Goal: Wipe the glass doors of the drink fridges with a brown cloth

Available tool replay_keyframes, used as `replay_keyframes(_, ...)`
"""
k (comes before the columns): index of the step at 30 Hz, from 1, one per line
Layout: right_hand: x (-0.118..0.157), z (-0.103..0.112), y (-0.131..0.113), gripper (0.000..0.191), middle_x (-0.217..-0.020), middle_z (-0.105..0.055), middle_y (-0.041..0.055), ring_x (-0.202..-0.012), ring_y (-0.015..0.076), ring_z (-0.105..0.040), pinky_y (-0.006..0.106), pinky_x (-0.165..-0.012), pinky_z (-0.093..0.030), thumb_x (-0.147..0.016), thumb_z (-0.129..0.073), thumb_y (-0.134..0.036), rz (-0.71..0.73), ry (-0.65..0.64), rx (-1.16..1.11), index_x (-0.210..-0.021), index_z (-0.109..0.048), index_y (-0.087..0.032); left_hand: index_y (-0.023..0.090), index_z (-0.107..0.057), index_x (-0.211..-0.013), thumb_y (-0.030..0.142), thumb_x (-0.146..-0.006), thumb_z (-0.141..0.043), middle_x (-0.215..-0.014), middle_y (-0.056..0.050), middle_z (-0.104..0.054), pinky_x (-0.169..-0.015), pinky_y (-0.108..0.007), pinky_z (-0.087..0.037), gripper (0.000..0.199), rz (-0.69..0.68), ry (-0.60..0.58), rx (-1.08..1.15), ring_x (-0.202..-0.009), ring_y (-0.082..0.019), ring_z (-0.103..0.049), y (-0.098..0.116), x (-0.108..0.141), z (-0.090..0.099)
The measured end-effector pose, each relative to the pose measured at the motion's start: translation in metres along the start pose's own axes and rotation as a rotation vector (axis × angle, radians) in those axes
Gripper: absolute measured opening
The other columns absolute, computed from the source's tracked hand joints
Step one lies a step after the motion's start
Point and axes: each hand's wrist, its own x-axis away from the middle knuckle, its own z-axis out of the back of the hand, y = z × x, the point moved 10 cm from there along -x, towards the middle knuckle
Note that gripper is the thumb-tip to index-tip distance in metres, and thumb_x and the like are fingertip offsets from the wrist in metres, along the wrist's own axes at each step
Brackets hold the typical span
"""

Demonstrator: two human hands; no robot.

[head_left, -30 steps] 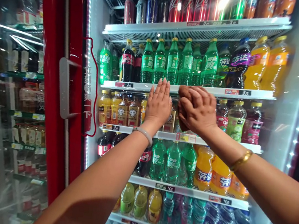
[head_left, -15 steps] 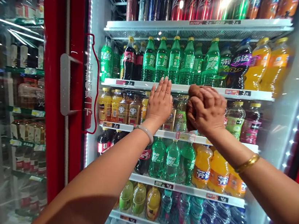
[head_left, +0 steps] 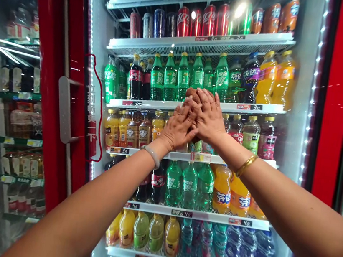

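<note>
The biggest thing on my feed is a red-framed glass door (head_left: 72, 39), straight ahead; its lower edge runs out of my view. Beyond its left side stands a second cooler (head_left: 17, 125), dim and cut off by my view's edge. Behind the glass door, white shelves (head_left: 157, 42) rise in tiers, the top one cropped, with only bottle tops showing below the lowest.

Both hands are up at the middle of the glass door, seemingly against it, though I can't confirm contact from here. The right hand (head_left: 208, 114) has its fingers stretched upward, back toward me. The left hand (head_left: 180, 123) leans in from its left, fingers loosely extended, overlapping the right thumb, which I lose.

A grey handle (head_left: 66, 110) stands upright along the glass door's left edge. Green bottles (head_left: 169, 79) line up behind its middle, and orange bottles (head_left: 284, 82) behind its right. Higher behind it are cans (head_left: 183, 22), some washed out by glare. A brown shape (head_left: 192, 92) shows just past the fingertips; I can't tell whether it is a reflection or something held. A gold bangle (head_left: 246, 166) circles the right wrist, a pale bangle (head_left: 152, 155) the left. Smallest are the price tags (head_left: 182, 214) behind the glass door, several too blurred to read.
</note>
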Motion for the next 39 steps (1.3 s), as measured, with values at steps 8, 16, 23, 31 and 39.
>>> replay_keyframes(8, 0.003, 0.005, 0.043, 0.072, -0.175, -0.006, 0.0109, -0.162, 0.0277, -0.003, 0.058, -0.132, -0.011, -0.102, -0.039, -0.046, 0.048, -0.186, -0.128, -0.165, -0.019, -0.019, 0.015, -0.015, -0.166, 0.055, -0.106, -0.017, -0.174, -0.013, -0.017, -0.131, -0.051, -0.009, 0.072, 0.041, 0.123, 0.122, -0.163, -0.022, -0.004, 0.041, -0.049, -0.016)
replay_keyframes(16, 0.044, 0.037, 0.090, 0.083, -0.172, -0.022, 0.0054, -0.159, 0.0257, -0.024, 0.055, -0.131, -0.023, -0.098, -0.047, -0.046, 0.039, -0.098, -0.260, -0.167, -0.005, -0.027, 0.024, -0.023, -0.165, 0.075, -0.096, -0.039, -0.175, -0.017, -0.007, -0.128, -0.061, -0.012, 0.087, 0.107, 0.126, 0.104, -0.162, -0.034, -0.007, 0.049, -0.053, -0.036)
replay_keyframes(23, 0.066, 0.046, 0.127, 0.068, -0.168, -0.032, 0.0015, -0.158, 0.0244, -0.026, 0.062, -0.131, -0.013, -0.099, -0.043, -0.034, -0.080, 0.013, 0.119, -0.164, -0.023, -0.033, 0.018, -0.040, -0.157, 0.054, -0.093, -0.064, -0.168, -0.021, -0.031, -0.131, -0.056, -0.013, 0.077, 0.116, 0.125, -0.001, -0.158, -0.035, -0.025, 0.061, -0.075, -0.039)
replay_keyframes(31, 0.073, 0.052, 0.140, 0.055, -0.170, -0.028, 0.0037, -0.158, 0.0271, -0.026, 0.065, -0.128, -0.018, -0.104, -0.037, -0.036, -0.291, 0.113, 0.213, -0.159, -0.037, -0.031, 0.025, -0.062, -0.140, 0.038, -0.094, -0.061, -0.155, -0.016, -0.051, -0.121, -0.058, -0.028, 0.048, -0.146, 0.045, -0.062, -0.142, -0.036, -0.045, 0.088, -0.074, -0.048)
replay_keyframes(39, 0.074, 0.050, 0.144, 0.061, -0.170, -0.028, 0.0012, -0.159, 0.0249, -0.026, 0.064, -0.128, -0.020, -0.102, -0.036, -0.034, -0.274, 0.112, 0.216, -0.163, -0.027, -0.035, 0.034, -0.070, -0.126, 0.040, -0.093, -0.061, -0.136, -0.010, -0.061, -0.105, -0.054, -0.042, 0.035, -0.108, 0.107, -0.159, -0.121, -0.035, -0.054, 0.055, -0.108, -0.021)
